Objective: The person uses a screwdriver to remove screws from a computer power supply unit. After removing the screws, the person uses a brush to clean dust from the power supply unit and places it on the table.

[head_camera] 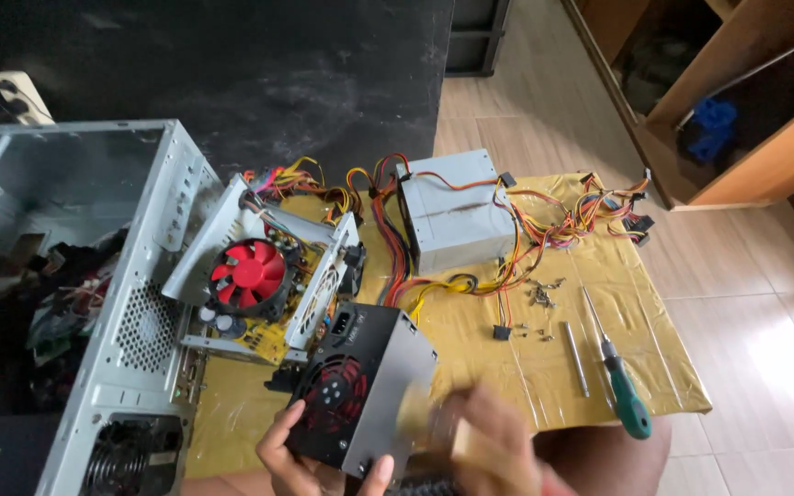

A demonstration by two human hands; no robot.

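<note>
My left hand grips a closed power supply unit from below; it is a grey metal box with a black grille and a red fan. My right hand is at its right side, blurred by motion, around a pale wooden-looking object, perhaps a brush handle. Behind it lies an opened power supply with a red fan and yellow circuit board. A second grey power supply with coloured cables sits farther back.
An open grey computer case stands at the left. On the yellow mat lie a green-handled screwdriver, a metal rod and several loose screws. Wooden shelving is at the back right on a tiled floor.
</note>
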